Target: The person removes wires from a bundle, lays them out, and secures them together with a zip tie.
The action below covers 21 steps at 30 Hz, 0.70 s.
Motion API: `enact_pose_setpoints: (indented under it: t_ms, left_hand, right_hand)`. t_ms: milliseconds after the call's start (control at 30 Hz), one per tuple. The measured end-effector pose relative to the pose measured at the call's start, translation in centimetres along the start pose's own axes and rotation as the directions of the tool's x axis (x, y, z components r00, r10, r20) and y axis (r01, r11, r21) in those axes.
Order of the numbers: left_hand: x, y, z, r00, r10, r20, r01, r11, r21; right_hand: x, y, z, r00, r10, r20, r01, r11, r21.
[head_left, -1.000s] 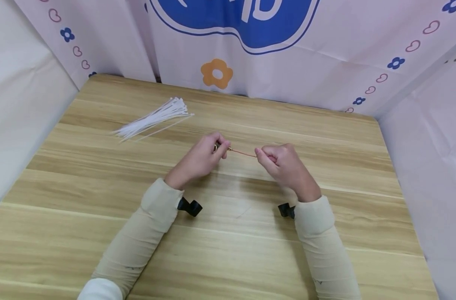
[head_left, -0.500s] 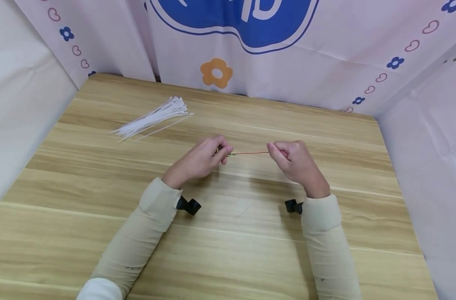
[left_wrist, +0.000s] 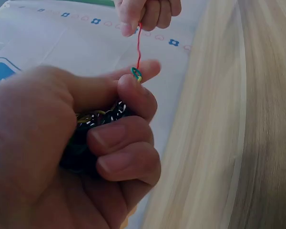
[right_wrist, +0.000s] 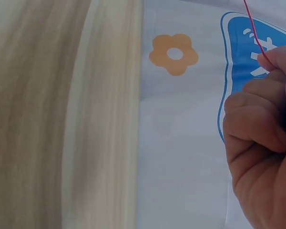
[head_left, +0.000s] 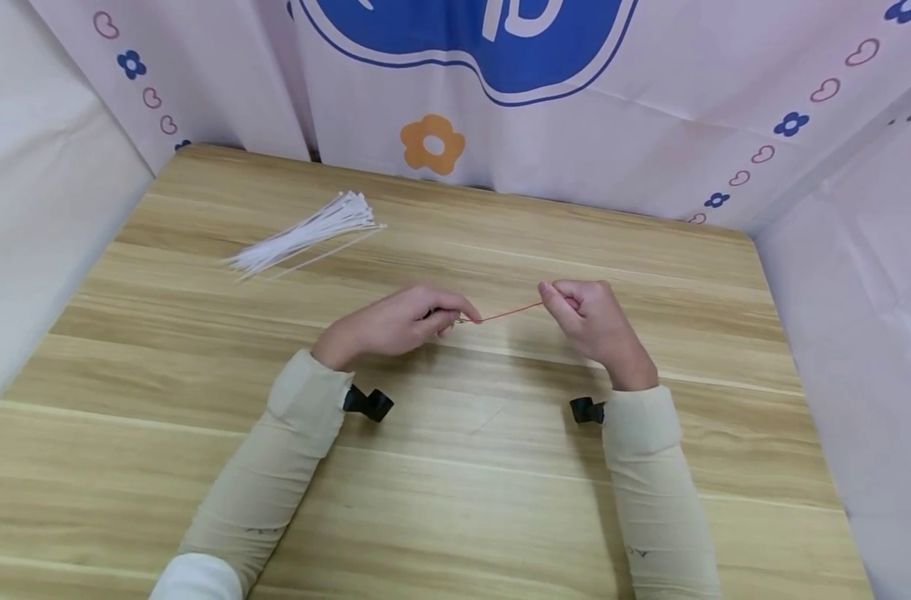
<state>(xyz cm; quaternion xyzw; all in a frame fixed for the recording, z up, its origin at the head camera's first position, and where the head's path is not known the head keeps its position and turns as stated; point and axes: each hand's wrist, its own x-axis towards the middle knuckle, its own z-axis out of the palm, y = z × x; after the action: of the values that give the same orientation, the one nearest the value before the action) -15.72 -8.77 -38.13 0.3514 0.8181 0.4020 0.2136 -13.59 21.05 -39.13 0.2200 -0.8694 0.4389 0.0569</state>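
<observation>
My left hand (head_left: 395, 321) curls round a small dark bundle of wires (left_wrist: 78, 150) with yellow, white and green strands showing, mostly hidden in the palm. A green-yellow loop (left_wrist: 136, 74) pokes out at the thumb and fingertips, and the index finger stretches past it. From there a thin red wire (head_left: 511, 313) runs across the gap to my right hand (head_left: 593, 321), held above the table. Thumb and curled index finger of that hand pinch the wire's far part, as the right wrist view also shows; its other fingers are folded into the palm.
A loose pile of white cable ties (head_left: 305, 236) lies at the back left of the wooden table (head_left: 455, 517). A printed white cloth (head_left: 575, 158) hangs along the back edge, with white cloth walls at both sides. Black camera mounts (head_left: 368, 404) stick out at the wrists.
The right hand has moved right and drawn a longer stretch of red wire between the hands. My left hand has come slightly nearer, its index finger now stretched out along the wire.
</observation>
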Motion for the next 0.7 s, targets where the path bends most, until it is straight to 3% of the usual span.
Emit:
enact_pose_setpoints:
  t_ms: [133, 400, 567, 700]
  left_hand:
    - [-0.1, -0.2, 0.0, 1.000, -0.012, 0.016, 0.012, 1.000, 0.004]
    - [-0.1, -1.3, -0.2, 0.998, 0.004, -0.065, 0.007, 0.986, 0.165]
    - [-0.3, -1.4, -0.5, 0.998, 0.054, -0.032, -0.046, 0.976, 0.211]
    - [-0.5, -1.4, -0.9, 0.998, 0.053, -0.016, -0.048, 0.974, 0.222]
  right_hand:
    - [0.1, 0.1, 0.4, 0.997, 0.059, 0.047, -0.057, 0.998, -0.033]
    - [0.0, 0.2, 0.4, 0.993, 0.080, 0.086, -0.077, 0.996, -0.039]
    - [-0.1, 0.6, 0.2, 0.992, 0.091, 0.086, -0.090, 0.996, -0.015]
    - [-0.1, 0.6, -0.5, 0.992, 0.089, 0.084, -0.088, 0.996, -0.023]
